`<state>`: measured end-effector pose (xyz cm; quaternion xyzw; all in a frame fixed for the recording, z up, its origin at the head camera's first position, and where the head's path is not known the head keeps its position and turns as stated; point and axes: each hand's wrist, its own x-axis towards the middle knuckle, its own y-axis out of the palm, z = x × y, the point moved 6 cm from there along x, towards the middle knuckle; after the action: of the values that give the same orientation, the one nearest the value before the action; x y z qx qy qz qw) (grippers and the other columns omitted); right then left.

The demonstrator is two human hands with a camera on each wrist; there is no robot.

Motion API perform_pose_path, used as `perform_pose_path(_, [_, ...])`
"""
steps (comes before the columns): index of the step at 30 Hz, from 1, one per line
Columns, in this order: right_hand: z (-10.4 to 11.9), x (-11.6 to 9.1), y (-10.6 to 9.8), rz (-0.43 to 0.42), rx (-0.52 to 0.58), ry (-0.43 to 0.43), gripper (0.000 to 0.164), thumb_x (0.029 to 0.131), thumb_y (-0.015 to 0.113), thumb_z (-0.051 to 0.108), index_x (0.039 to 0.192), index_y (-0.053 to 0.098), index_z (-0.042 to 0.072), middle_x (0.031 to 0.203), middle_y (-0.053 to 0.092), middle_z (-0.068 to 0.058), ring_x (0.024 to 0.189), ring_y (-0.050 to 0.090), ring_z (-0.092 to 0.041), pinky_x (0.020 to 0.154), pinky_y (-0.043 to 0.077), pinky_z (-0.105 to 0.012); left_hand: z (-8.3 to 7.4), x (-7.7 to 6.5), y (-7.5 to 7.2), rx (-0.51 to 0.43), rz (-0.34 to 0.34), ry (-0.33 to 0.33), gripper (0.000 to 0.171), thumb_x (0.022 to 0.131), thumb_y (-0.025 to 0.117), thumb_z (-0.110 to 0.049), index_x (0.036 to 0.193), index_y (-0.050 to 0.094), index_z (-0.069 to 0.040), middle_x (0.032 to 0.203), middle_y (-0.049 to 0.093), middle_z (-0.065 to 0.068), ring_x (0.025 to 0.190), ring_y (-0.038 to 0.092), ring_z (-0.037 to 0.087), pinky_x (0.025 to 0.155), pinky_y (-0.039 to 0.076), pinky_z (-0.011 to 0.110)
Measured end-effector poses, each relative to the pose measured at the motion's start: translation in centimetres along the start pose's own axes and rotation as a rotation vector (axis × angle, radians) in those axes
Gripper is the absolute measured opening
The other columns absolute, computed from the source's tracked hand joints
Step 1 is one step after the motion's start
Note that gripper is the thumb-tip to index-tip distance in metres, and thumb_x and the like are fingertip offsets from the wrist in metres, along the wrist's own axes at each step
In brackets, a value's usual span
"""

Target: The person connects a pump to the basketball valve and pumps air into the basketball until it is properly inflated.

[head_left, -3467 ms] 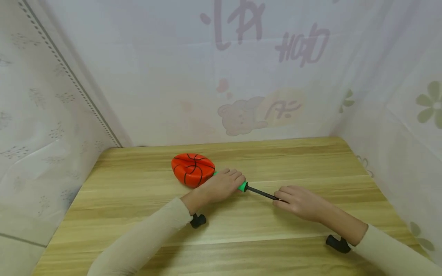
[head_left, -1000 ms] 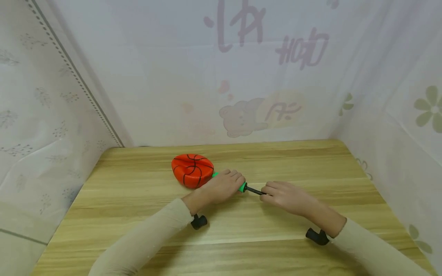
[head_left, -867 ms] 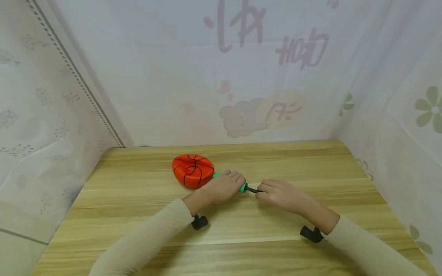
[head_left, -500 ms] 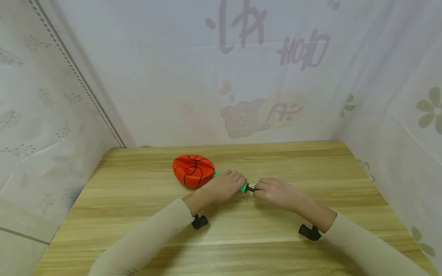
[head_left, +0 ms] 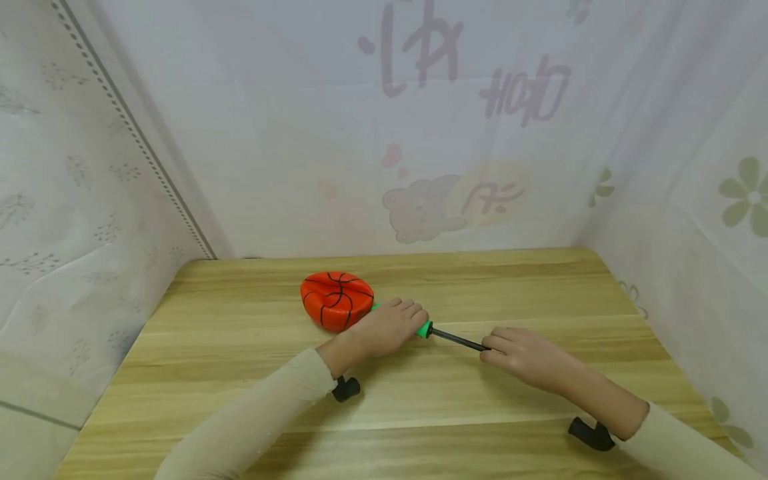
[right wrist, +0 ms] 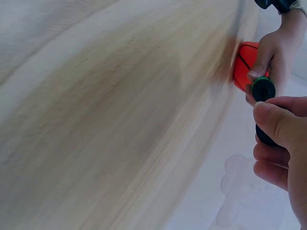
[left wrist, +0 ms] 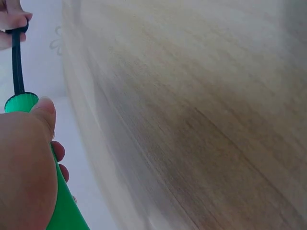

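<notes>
A hand pump with a green barrel [head_left: 424, 329] and a black rod [head_left: 457, 340] lies in line with a partly deflated orange toy basketball [head_left: 337, 301]. My left hand [head_left: 390, 328] wraps round the green barrel, close beside the ball; in the left wrist view its thumb and fingers curl about the green barrel [left wrist: 67, 211]. My right hand [head_left: 525, 357] grips the black handle at the rod's far end, seen in the right wrist view between thumb and fingers [right wrist: 271, 115]. The rod stands well out of the barrel. The joint between pump and ball is hidden behind the left hand.
Both hands work over a wood-grain table [head_left: 384, 427]. A pale printed cloth [head_left: 288, 133] hangs behind it and on both sides. Black camera mounts sit under the left wrist [head_left: 346, 388] and right wrist [head_left: 591, 433].
My right hand first moved in toward the left hand, shortening the visible rod, then drew back right, baring a long stretch of it. The left hand and the dented ball stay nearly in place.
</notes>
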<state>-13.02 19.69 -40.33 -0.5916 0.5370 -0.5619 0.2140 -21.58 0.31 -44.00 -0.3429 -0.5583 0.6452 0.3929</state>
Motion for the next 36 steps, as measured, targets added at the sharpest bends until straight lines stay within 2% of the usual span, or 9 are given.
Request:
perform_pose_path(8, [0.0, -0.8, -0.4, 0.028, -0.027, 0.024, 0.054, 0.113, 0.017, 0.014, 0.097, 0.068, 0.007, 0.095, 0.069, -0.006, 0.084, 0.064, -0.019, 0.072, 0.057, -0.029, 0.2, -0.2, 0.0, 0.035, -0.028, 0.001, 0.022, 0.109, 0.048, -0.025, 0.125, 0.052, -0.011, 0.121, 0.058, 0.000, 0.114, 0.053, 0.016, 0.099, 0.044, 0.031])
perform_pose_path(19, [-0.6, 1.7, 0.6, 0.002, 0.006, -0.013, 0.049, 0.113, 0.023, 0.015, 0.098, 0.070, 0.007, 0.096, 0.068, -0.005, 0.083, 0.064, -0.017, 0.072, 0.056, -0.027, 0.1, -0.1, -0.4, 0.032, -0.039, -0.017, 0.028, 0.110, 0.044, -0.034, 0.124, 0.052, -0.010, 0.120, 0.057, 0.001, 0.112, 0.053, 0.016, 0.096, 0.044, 0.030])
perform_pose_path(23, [-0.8, 2.8, 1.4, 0.030, 0.011, -0.023, 0.027, 0.109, 0.044, 0.009, 0.101, 0.069, 0.007, 0.098, 0.068, -0.003, 0.085, 0.062, -0.016, 0.075, 0.055, -0.026, 0.2, -0.1, -0.5, 0.042, -0.049, -0.023, 0.029, 0.110, 0.044, -0.036, 0.122, 0.052, -0.011, 0.117, 0.057, -0.001, 0.109, 0.053, 0.015, 0.095, 0.044, 0.030])
perform_pose_path(25, [-0.9, 3.3, 1.9, 0.041, 0.018, -0.025, 0.011, 0.101, 0.058, 0.004, 0.102, 0.068, 0.007, 0.098, 0.067, -0.003, 0.085, 0.061, -0.016, 0.075, 0.055, -0.026, 0.2, -0.1, -0.5, 0.046, -0.056, -0.021, 0.029, 0.110, 0.045, -0.036, 0.122, 0.052, -0.011, 0.117, 0.057, -0.001, 0.108, 0.053, 0.015, 0.094, 0.044, 0.029])
perform_pose_path(27, [-1.0, 3.8, 2.4, 0.045, 0.028, -0.026, 0.012, 0.092, 0.065, 0.001, 0.102, 0.068, 0.007, 0.098, 0.067, -0.002, 0.085, 0.060, -0.016, 0.075, 0.054, -0.026, 0.1, -0.1, -0.4, 0.045, -0.063, -0.019, 0.028, 0.109, 0.045, -0.036, 0.122, 0.052, -0.012, 0.117, 0.057, -0.001, 0.108, 0.053, 0.015, 0.094, 0.044, 0.029])
perform_pose_path(29, [-1.1, 4.2, 2.8, 0.043, 0.034, -0.024, 0.014, 0.090, 0.067, 0.001, 0.102, 0.067, 0.008, 0.098, 0.066, -0.001, 0.085, 0.059, -0.015, 0.075, 0.054, -0.026, 0.1, -0.1, -0.4, 0.040, -0.068, -0.019, 0.028, 0.109, 0.045, -0.036, 0.122, 0.052, -0.012, 0.117, 0.057, -0.001, 0.108, 0.053, 0.015, 0.093, 0.043, 0.029])
perform_pose_path(32, [-1.2, 4.9, 3.3, 0.025, 0.027, -0.024, 0.012, 0.102, 0.056, 0.003, 0.100, 0.067, 0.009, 0.096, 0.067, -0.001, 0.084, 0.060, -0.015, 0.074, 0.053, -0.024, 0.2, -0.1, -0.3, 0.034, -0.067, -0.026, 0.027, 0.110, 0.045, -0.036, 0.121, 0.053, -0.012, 0.117, 0.057, -0.001, 0.108, 0.052, 0.015, 0.093, 0.043, 0.029])
perform_pose_path(34, [-1.3, 5.3, 3.6, 0.010, 0.018, -0.021, 0.027, 0.110, 0.043, 0.008, 0.099, 0.068, 0.009, 0.095, 0.067, -0.001, 0.082, 0.060, -0.014, 0.073, 0.053, -0.023, 0.3, 0.0, -0.3, 0.036, -0.066, -0.037, 0.027, 0.109, 0.046, -0.036, 0.121, 0.054, -0.013, 0.117, 0.058, -0.001, 0.108, 0.052, 0.016, 0.093, 0.042, 0.029])
perform_pose_path(36, [-1.3, 5.5, 3.8, -0.006, 0.012, -0.017, 0.041, 0.113, 0.030, 0.014, 0.097, 0.068, 0.009, 0.094, 0.068, -0.001, 0.081, 0.061, -0.014, 0.071, 0.053, -0.023, 0.4, 0.0, -0.3, 0.041, -0.065, -0.048, 0.027, 0.109, 0.047, -0.036, 0.121, 0.054, -0.014, 0.116, 0.058, -0.002, 0.108, 0.052, 0.015, 0.093, 0.041, 0.029])
